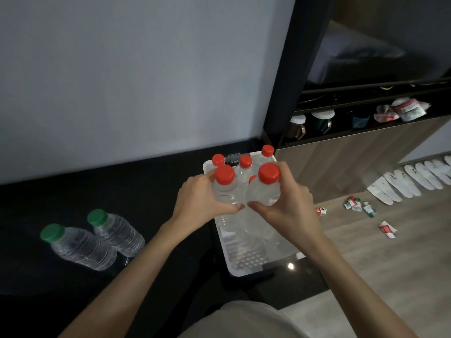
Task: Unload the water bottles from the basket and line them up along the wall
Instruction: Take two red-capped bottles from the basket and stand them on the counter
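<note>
A white perforated basket (246, 263) sits on the black counter near its right edge. My left hand (200, 198) grips a clear red-capped bottle (225, 184), and my right hand (288, 203) grips another red-capped bottle (267, 184); both bottles are above the basket, side by side. Several more red-capped bottles (245, 164) stand at the basket's far end. Two green-capped bottles (83, 247) (117, 230) stand on the counter at the left, apart from the grey wall (134, 81).
The black counter (146, 191) runs along the grey wall. To the right are a dark shelf with cups (319, 123) and packets, and a wooden floor with white slippers (410, 181) and scattered small packets (353, 203).
</note>
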Available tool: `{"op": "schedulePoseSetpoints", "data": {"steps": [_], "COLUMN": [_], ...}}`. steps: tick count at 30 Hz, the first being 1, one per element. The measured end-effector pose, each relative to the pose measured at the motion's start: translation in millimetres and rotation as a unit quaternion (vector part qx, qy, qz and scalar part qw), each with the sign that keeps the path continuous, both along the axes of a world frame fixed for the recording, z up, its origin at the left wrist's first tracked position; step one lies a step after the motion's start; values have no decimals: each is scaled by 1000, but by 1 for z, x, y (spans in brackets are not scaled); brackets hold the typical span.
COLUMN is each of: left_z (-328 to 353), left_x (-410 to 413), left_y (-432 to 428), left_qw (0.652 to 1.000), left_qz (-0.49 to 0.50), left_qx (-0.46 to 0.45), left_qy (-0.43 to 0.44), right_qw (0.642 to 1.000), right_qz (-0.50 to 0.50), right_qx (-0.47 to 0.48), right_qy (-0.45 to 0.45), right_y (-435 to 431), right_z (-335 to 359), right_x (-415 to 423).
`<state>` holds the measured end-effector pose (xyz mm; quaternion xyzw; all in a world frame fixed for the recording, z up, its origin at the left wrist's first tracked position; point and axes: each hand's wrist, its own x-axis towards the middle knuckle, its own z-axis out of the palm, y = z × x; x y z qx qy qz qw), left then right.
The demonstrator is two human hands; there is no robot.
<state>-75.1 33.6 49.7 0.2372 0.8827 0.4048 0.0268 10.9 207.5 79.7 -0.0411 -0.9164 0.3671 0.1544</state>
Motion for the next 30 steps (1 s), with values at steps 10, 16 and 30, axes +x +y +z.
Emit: {"op": "schedulePoseSetpoints", "data": {"steps": [10, 16, 30], "left_z": [78, 80, -9], "left_x": [-41, -76, -134], "left_y": [-58, -113, -238], "left_qw": [995, 992, 988], "left_qz": [-10, 38, 112], "left_qx": [98, 117, 42], "left_qy": [5, 11, -99], "right_qw": [994, 983, 983], "right_qz": [84, 133, 142], "right_qx": [-67, -120, -101], "right_qy": [34, 49, -52], "right_y": [-14, -60, -167], "right_z": [81, 77, -29], "right_x": [-45, -81, -158]}}
